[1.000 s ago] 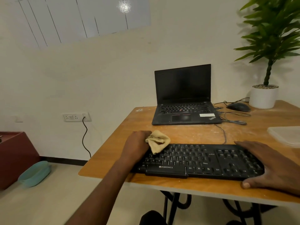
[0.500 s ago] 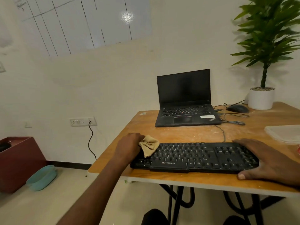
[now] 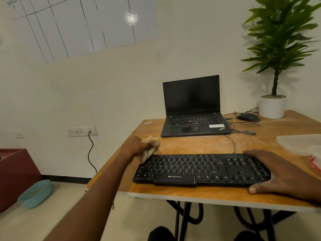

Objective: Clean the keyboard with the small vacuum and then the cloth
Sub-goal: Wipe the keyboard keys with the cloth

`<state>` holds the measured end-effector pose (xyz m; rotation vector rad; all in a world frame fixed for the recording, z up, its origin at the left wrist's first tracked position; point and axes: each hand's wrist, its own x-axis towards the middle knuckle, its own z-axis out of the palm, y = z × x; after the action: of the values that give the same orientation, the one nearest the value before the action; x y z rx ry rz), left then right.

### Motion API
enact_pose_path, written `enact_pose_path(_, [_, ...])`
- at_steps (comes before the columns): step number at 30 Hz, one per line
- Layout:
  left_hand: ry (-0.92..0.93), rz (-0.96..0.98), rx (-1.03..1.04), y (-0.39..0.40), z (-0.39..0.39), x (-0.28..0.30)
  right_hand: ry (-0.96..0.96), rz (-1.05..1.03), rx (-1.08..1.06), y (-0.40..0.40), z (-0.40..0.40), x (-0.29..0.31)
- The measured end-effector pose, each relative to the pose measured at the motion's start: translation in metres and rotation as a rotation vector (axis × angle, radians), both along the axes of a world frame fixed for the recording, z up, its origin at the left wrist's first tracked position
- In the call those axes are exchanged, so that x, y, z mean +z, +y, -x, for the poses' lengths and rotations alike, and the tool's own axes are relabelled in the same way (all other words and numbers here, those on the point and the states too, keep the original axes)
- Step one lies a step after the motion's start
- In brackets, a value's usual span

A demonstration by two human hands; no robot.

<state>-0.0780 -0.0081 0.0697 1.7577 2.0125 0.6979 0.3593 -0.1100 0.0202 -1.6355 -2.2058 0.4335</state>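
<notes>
A black keyboard lies along the front edge of the wooden table. My left hand grips a crumpled beige cloth at the keyboard's far left corner, and the cloth touches the top-left keys. My right hand lies flat over the keyboard's right end, covering the number pad, with its thumb at the front edge. No vacuum is in view.
An open black laptop stands behind the keyboard. A mouse, cables and a potted plant sit at the back right. A translucent lid lies at the right edge. A teal tub and red box are on the floor, left.
My left hand has pulled the cloth off the left keys toward the keyboard's far left corner. My right hand stays on the right end. The camera has tilted up slightly.
</notes>
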Motion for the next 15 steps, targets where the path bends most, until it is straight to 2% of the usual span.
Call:
enact_pose_path(2, [-0.319, 0.155, 0.016, 0.0, 0.007, 0.014, 0.004, 0.005, 0.001, 0.0, 0.001, 0.002])
enact_pose_path(3, [-0.387, 0.197, 0.011, 0.0, 0.009, 0.02, 0.004, 0.006, 0.004, 0.0, 0.001, 0.002])
enact_pose_path(7, [-0.416, 0.286, -0.133, 0.002, 0.015, 0.03, 0.003, 0.01, 0.005, -0.002, 0.001, 0.003])
enact_pose_path(11, [-0.451, 0.282, -0.266, 0.003, 0.017, 0.031, 0.005, 0.008, 0.004, -0.003, 0.003, 0.004])
enact_pose_path(15, [-0.522, 0.221, -0.224, 0.004, 0.015, 0.032, 0.012, 0.008, 0.005, -0.004, 0.002, 0.004])
